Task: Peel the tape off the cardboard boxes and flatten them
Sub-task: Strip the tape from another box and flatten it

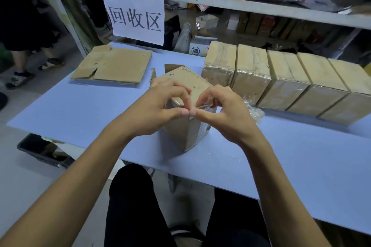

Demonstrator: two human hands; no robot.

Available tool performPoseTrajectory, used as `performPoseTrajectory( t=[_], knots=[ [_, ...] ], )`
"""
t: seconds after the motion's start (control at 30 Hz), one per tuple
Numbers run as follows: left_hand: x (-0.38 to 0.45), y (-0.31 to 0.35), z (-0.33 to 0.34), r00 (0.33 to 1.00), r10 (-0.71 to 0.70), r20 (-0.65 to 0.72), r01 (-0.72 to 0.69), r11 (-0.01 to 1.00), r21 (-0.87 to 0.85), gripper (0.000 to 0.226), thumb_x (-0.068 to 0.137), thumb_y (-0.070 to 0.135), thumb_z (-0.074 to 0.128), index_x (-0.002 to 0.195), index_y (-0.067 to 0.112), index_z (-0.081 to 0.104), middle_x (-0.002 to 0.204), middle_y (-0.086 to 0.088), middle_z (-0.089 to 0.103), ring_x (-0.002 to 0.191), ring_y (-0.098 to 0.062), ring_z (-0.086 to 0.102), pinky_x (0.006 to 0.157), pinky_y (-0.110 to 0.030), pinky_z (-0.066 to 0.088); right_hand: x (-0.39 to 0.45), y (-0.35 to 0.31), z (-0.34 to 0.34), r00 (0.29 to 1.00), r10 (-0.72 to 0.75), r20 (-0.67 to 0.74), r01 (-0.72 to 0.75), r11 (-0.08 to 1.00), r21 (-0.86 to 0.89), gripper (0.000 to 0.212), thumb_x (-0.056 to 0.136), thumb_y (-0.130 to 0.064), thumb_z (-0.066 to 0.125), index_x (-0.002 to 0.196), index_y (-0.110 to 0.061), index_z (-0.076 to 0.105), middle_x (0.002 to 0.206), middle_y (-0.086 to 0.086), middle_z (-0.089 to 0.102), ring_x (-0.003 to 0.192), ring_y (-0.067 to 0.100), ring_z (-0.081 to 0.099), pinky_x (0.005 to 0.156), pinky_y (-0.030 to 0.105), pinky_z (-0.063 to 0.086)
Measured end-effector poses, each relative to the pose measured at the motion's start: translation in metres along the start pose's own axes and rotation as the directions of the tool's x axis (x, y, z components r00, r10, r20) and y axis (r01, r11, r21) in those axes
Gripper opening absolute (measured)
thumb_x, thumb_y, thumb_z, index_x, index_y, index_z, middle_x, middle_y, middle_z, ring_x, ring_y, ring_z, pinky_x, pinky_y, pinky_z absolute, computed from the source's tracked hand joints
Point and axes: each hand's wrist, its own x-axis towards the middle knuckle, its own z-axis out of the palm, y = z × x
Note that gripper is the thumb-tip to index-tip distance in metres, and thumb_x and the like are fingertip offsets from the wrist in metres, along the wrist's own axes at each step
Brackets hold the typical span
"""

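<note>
A brown cardboard box (185, 132) stands tilted on the blue table (80, 110), with a flap open at its far end. My left hand (158, 106) grips its near top edge, fingers curled over it. My right hand (222, 110) pinches a strip of clear tape (202, 107) at that same edge, thumb tip touching my left thumb. A crumpled wad of peeled clear tape (254, 112) lies just right of my right hand. A row of several taped boxes (281, 82) stands at the right. Flattened cardboard (114, 66) lies at the back left.
A white paper sign (136, 16) hangs from a shelf rail behind the table. Cluttered shelves (261, 24) fill the background. A person's legs (22, 60) stand at the far left. A black tray (44, 150) sits on the floor below the table's left edge.
</note>
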Motion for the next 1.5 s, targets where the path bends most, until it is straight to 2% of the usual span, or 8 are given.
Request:
performPoseTrajectory(
  t=[0.27, 0.5, 0.7, 0.9, 1.07, 1.3, 1.4, 1.5],
  knots=[
    [-0.003, -0.015, 0.012, 0.989, 0.017, -0.148, 0.003, 0.991, 0.133, 0.044, 0.075, 0.071, 0.056, 0.110, 0.047, 0.064, 0.123, 0.027, 0.051, 0.120, 0.010, 0.035, 0.103, -0.053, 0.031, 0.003, -0.019, 0.007, 0.984, 0.172, 0.043, -0.176, 0.979, 0.106, 0.007, 0.079, -0.028, 0.081, 0.075, -0.032, 0.078, 0.087, -0.002, 0.051, 0.102, 0.026, 0.048, 0.075, 0.023, 0.034],
    [-0.012, -0.020, 0.016, 0.945, 0.116, -0.307, -0.054, 0.978, 0.203, 0.039, 0.080, 0.064, 0.059, 0.099, 0.032, 0.070, 0.117, 0.021, 0.063, 0.117, -0.001, 0.053, 0.111, -0.052, 0.021, -0.005, -0.017, -0.003, 0.989, 0.129, -0.071, -0.128, 0.992, 0.020, 0.010, 0.079, -0.022, 0.082, 0.084, -0.026, 0.074, 0.081, -0.008, 0.061, 0.075, 0.013, 0.058, 0.076, 0.042, 0.053],
    [-0.011, -0.016, 0.025, 0.927, 0.171, -0.333, -0.091, 0.966, 0.242, 0.041, 0.083, 0.057, 0.062, 0.096, 0.019, 0.072, 0.112, 0.011, 0.070, 0.108, -0.012, 0.061, 0.112, -0.049, 0.032, -0.019, -0.023, -0.003, 0.994, 0.099, -0.055, -0.108, 0.973, -0.206, 0.026, 0.077, -0.044, 0.079, 0.090, -0.023, 0.072, 0.095, -0.002, 0.055, 0.083, 0.011, 0.056, 0.080, 0.035, 0.052],
    [-0.013, -0.008, 0.032, 0.907, 0.165, -0.387, -0.066, 0.964, 0.258, 0.041, 0.081, 0.056, 0.064, 0.090, 0.017, 0.071, 0.108, 0.009, 0.071, 0.106, -0.012, 0.060, 0.110, -0.045, 0.035, -0.020, -0.030, 0.002, 0.981, 0.177, -0.073, -0.189, 0.957, -0.222, 0.006, 0.083, -0.022, 0.077, 0.087, -0.024, 0.072, 0.102, -0.004, 0.049, 0.091, 0.013, 0.055, 0.082, 0.036, 0.051],
    [-0.013, -0.006, 0.035, 0.904, 0.163, -0.394, -0.049, 0.958, 0.283, 0.040, 0.081, 0.057, 0.064, 0.090, 0.019, 0.070, 0.105, 0.009, 0.071, 0.103, -0.017, 0.063, 0.102, -0.054, 0.040, -0.022, -0.031, 0.005, 0.956, 0.281, -0.077, -0.282, 0.959, 0.008, 0.005, 0.082, -0.020, 0.076, 0.082, -0.023, 0.072, 0.106, -0.003, 0.052, 0.093, -0.005, 0.051, 0.078, 0.003, 0.035],
    [-0.008, -0.008, 0.025, 0.932, 0.105, -0.348, 0.016, 0.945, 0.327, 0.052, 0.076, 0.073, 0.054, 0.102, 0.029, 0.066, 0.103, 0.018, 0.064, 0.099, -0.010, 0.058, 0.092, -0.042, 0.041, -0.025, -0.022, 0.003, 0.983, 0.177, 0.040, -0.181, 0.931, 0.316, 0.011, 0.086, -0.009, 0.071, 0.083, -0.020, 0.069, 0.111, -0.001, 0.055, 0.107, 0.006, 0.053, 0.098, 0.023, 0.039],
    [-0.006, -0.009, 0.017, 0.954, 0.125, -0.272, -0.019, 0.932, 0.363, 0.054, 0.075, 0.074, 0.051, 0.106, 0.033, 0.067, 0.107, 0.021, 0.062, 0.099, -0.006, 0.053, 0.088, -0.037, 0.035, -0.022, -0.023, 0.002, 0.980, 0.199, 0.007, -0.197, 0.967, 0.163, 0.010, 0.084, -0.022, 0.076, 0.086, -0.024, 0.067, 0.108, -0.002, 0.055, 0.098, 0.001, 0.053, 0.085, 0.018, 0.043],
    [-0.008, -0.008, 0.019, 0.953, 0.178, -0.244, -0.064, 0.909, 0.412, 0.039, 0.074, 0.055, 0.062, 0.106, 0.034, 0.068, 0.109, 0.020, 0.061, 0.104, -0.009, 0.052, 0.088, -0.037, 0.031, -0.019, -0.025, 0.005, 0.975, 0.204, -0.092, -0.213, 0.972, -0.098, 0.033, 0.073, -0.039, 0.081, 0.098, -0.027, 0.063, 0.099, -0.007, 0.053, 0.091, 0.006, 0.053, 0.076, 0.026, 0.042]
  ],
)
